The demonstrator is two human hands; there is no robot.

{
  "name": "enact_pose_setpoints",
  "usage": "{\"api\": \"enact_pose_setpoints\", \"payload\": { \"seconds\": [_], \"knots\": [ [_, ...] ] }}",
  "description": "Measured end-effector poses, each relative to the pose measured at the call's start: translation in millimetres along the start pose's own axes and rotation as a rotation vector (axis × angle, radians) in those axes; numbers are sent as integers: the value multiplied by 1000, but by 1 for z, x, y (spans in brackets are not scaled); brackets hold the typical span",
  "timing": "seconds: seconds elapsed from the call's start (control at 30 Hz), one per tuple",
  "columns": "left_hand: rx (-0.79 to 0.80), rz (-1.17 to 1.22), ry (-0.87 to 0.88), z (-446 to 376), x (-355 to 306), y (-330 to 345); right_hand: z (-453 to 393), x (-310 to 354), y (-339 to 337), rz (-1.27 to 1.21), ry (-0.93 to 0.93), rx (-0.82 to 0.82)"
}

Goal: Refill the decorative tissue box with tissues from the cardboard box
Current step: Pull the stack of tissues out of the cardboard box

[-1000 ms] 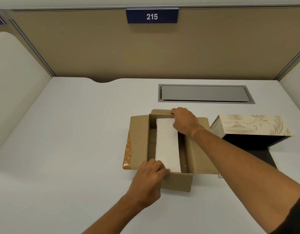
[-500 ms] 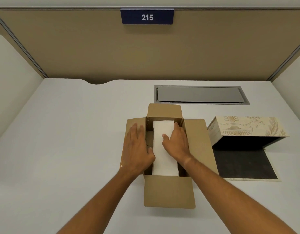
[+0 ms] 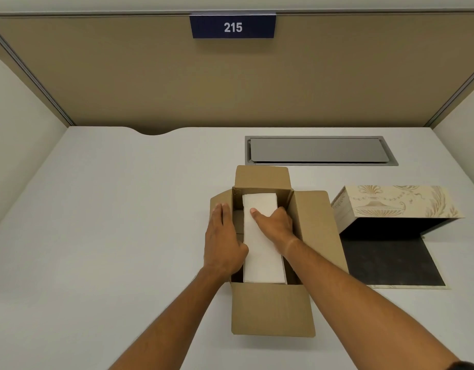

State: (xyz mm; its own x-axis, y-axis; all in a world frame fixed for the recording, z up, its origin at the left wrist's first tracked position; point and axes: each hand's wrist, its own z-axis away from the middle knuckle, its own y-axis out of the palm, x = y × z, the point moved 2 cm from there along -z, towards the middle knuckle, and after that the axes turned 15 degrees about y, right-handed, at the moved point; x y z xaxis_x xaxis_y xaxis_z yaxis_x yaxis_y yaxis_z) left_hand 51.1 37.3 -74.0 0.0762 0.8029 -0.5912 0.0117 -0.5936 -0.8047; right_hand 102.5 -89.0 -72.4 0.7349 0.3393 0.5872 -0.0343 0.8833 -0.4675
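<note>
Against a second ago, when my hands were at the two ends of the carton (image 3: 273, 308), all four flaps now lie open and both hands have come to the tissues (image 3: 261, 252) inside it; the stack lies flat in the carton, toward its right wall, with an empty gap on its left. My left hand (image 3: 224, 241) rests on the carton's left flap, fingers together and flat, thumb touching the stack's left edge; my right hand (image 3: 274, 224) lies on top of the stack, thumb out across it, fingers curled down its right side (their tips are hidden). The tissue box (image 3: 396, 206) stands open just right of the carton, its dark base flap (image 3: 390, 263) folded out. I judge the lift is next; nothing is moved across yet.
</note>
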Motion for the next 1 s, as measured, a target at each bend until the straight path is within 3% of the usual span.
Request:
{"api": "enact_pose_setpoints", "payload": {
  "seconds": [0.3, 0.43, 0.77, 1.0],
  "knots": [
    [-16, -3, 9, 0, 3, 2, 1, -1, 9, 127, 86, -70],
    [-17, 11, 0, 0, 4, 3, 1, -4, 7, 66, 93, -46],
    [-27, 22, -4, -1, 2, 1, -4, -7, 5, -294, 238, 221],
    [-46, 54, 3, -1, -1, -3, 0, -5, -3, -385, 237, 373]
  ]
}}
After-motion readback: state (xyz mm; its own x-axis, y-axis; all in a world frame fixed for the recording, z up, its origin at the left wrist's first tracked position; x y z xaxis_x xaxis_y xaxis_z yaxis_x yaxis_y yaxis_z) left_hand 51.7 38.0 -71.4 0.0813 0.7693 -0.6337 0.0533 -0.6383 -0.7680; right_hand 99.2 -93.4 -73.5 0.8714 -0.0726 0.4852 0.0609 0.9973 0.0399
